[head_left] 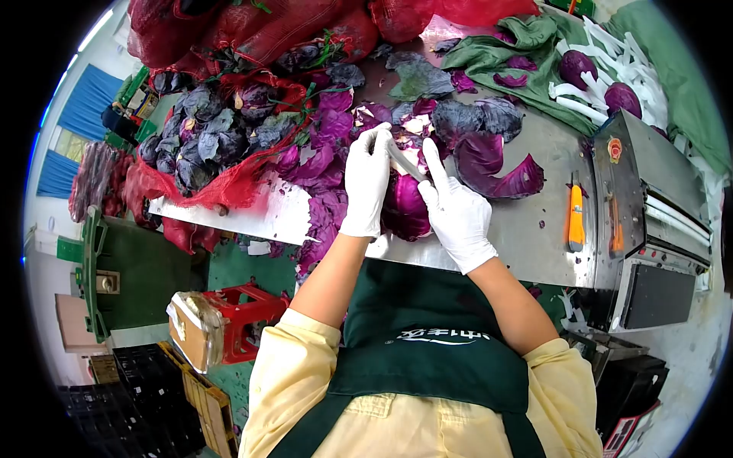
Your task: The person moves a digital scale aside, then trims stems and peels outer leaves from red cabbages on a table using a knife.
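Observation:
My left hand (368,183), in a white glove, has its fingers bent round one end of a grey blade-like tool (405,160). My right hand (460,217), also gloved in white, touches the tool's other end, with the index finger stretched up and the thumb near the tool. Between and just below the hands lies a purple cabbage (406,210) on the metal table (527,237). Loose purple leaves (328,153) are heaped left of my left hand. Larger curled leaves (500,168) lie right of my right hand.
A red net bag (244,191) of dark cabbages (206,130) lies open on the left. An orange-yellow cutter (576,217) lies at the right, beside a metal machine (657,206). Green cloth (527,69) and white strips are behind. A red stool (244,320) stands below left.

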Tool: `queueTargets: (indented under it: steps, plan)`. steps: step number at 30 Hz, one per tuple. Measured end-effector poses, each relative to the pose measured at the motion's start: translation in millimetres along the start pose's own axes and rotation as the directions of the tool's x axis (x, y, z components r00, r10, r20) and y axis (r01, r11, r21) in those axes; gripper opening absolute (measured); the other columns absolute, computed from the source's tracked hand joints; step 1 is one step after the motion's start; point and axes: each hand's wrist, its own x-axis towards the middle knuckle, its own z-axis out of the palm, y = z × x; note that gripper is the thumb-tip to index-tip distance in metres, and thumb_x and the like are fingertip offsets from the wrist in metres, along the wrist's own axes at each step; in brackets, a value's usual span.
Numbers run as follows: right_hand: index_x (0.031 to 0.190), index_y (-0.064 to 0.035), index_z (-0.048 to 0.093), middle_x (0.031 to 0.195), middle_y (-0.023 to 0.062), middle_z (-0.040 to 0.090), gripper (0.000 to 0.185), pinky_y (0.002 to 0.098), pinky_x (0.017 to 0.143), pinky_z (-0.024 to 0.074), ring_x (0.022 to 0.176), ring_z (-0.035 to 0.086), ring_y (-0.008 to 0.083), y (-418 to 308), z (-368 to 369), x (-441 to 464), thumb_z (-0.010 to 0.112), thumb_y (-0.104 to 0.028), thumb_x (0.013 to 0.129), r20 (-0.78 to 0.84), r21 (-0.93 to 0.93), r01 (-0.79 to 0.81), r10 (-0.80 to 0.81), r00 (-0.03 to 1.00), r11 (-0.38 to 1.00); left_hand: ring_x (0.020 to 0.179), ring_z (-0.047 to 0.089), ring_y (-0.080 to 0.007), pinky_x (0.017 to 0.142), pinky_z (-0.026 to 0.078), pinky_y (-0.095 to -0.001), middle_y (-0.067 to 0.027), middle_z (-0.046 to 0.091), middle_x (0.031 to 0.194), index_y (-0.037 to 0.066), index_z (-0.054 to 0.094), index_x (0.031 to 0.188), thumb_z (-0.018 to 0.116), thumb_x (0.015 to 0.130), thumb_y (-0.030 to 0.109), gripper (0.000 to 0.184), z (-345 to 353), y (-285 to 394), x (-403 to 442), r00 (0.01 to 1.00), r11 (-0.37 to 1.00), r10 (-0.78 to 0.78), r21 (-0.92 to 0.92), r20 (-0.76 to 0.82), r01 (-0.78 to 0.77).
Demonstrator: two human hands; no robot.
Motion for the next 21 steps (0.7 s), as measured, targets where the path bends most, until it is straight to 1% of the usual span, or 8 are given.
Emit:
queueTargets:
  steps: [2, 5, 7, 11, 14, 17, 19, 21]
  plan:
    - [0.144, -0.0252, 0.054, 0.084, 0.0087, 0.071, 0.046, 0.0395, 0.053, 0.0500, 0.057, 0.064, 0.0288, 7, 3, 7, 0.053, -0.041, 0.101, -0.133, 0.229, -0.060, 0.093, 0.987, 0.971, 0.095, 0.058, -0.0100, 0.087, 0.047, -0.0250, -0.0048, 0.068, 0.105, -0.002, 0.066, 0.122, 0.056, 0.103, 0.022, 0.032, -1, -2, 0, 0.999, 0.998, 0.043, 0.037, -0.018, -0.042]
    - [0.136, -0.0223, 0.061, 0.109, 0.0129, 0.072, 0.044, 0.0456, 0.079, 0.0535, 0.091, 0.068, 0.0364, 48, -8, 29, 0.043, -0.047, 0.104, 0.206, 0.486, -0.524, 0.491, 0.847, 0.699, 0.100, 0.062, -0.0131, 0.091, 0.048, -0.0269, -0.0090, 0.070, 0.110, -0.003, 0.067, 0.120, 0.059, 0.101, 0.021, 0.031, -9, 1, -1, 0.999, 0.998, 0.044, -0.050, 0.018, -0.043]
    - [0.135, -0.0208, 0.061, 0.114, 0.0121, 0.071, 0.050, 0.0469, 0.087, 0.0515, 0.103, 0.067, 0.0365, 86, -5, 33, 0.037, -0.050, 0.104, 0.267, 0.165, -0.491, 0.441, 0.857, 0.855, 0.098, 0.060, -0.0106, 0.088, 0.048, -0.0255, -0.0043, 0.068, 0.111, 0.000, 0.066, 0.123, 0.063, 0.100, 0.021, 0.031, -24, 2, -2, 0.997, 0.989, 0.008, -0.145, 0.074, 0.003]
    - [0.139, -0.0300, 0.057, 0.114, 0.0127, 0.071, 0.047, 0.0448, 0.084, 0.0520, 0.100, 0.068, 0.0353, 104, -15, 23, 0.038, -0.051, 0.102, 0.350, -0.020, -0.501, 0.475, 0.807, 0.865, 0.096, 0.057, -0.0092, 0.087, 0.046, -0.0253, -0.0031, 0.065, 0.102, 0.000, 0.064, 0.120, 0.065, 0.100, 0.028, 0.035, -44, -5, -10, 0.987, 0.987, -0.133, -0.100, -0.088, 0.124]
    - [0.140, -0.0286, 0.056, 0.106, 0.0167, 0.072, 0.045, 0.0455, 0.078, 0.0525, 0.092, 0.069, 0.0382, 107, -14, 20, 0.040, -0.049, 0.103, 0.129, 0.168, -0.480, 0.464, 0.876, 0.861, 0.109, 0.058, -0.0172, 0.098, 0.046, -0.0314, -0.0091, 0.060, 0.113, -0.002, 0.053, 0.134, 0.067, 0.098, 0.025, 0.048, -21, 7, -40, 0.981, 0.992, -0.051, -0.124, -0.187, 0.028]
    - [0.142, -0.0231, 0.054, 0.107, 0.0137, 0.072, 0.043, 0.0404, 0.079, 0.0533, 0.089, 0.068, 0.0294, 78, -28, 19, 0.052, -0.040, 0.102, 0.197, 0.468, -0.413, 0.363, 0.911, 0.781, 0.125, 0.051, -0.0267, 0.110, 0.039, -0.0383, -0.0169, 0.049, 0.139, 0.002, 0.045, 0.145, 0.077, 0.087, 0.020, 0.069, -6, 3, -56, 0.957, 0.927, 0.288, 0.265, -0.043, -0.267]
    - [0.144, -0.0214, 0.054, 0.108, 0.0087, 0.070, 0.045, 0.0326, 0.073, 0.0539, 0.081, 0.064, 0.0169, 57, -30, 24, 0.059, -0.035, 0.101, 0.278, 0.568, -0.419, 0.314, 0.908, 0.708, 0.128, 0.049, -0.0301, 0.112, 0.037, -0.0389, -0.0168, 0.047, 0.143, 0.002, 0.046, 0.145, 0.079, 0.084, 0.020, 0.071, -8, 6, -44, 0.947, 0.968, 0.252, -0.035, 0.199, -0.250]
    - [0.143, -0.0213, 0.056, 0.114, 0.0080, 0.069, 0.044, 0.0291, 0.064, 0.0537, 0.076, 0.063, 0.0156, 44, -27, 28, 0.058, -0.037, 0.101, 0.398, 0.646, -0.537, 0.361, 0.844, 0.543, 0.129, 0.048, -0.0302, 0.113, 0.037, -0.0390, -0.0164, 0.047, 0.143, 0.001, 0.045, 0.144, 0.079, 0.084, 0.019, 0.071, -8, 10, -40, 0.914, 0.944, 0.312, 0.029, 0.260, -0.330]
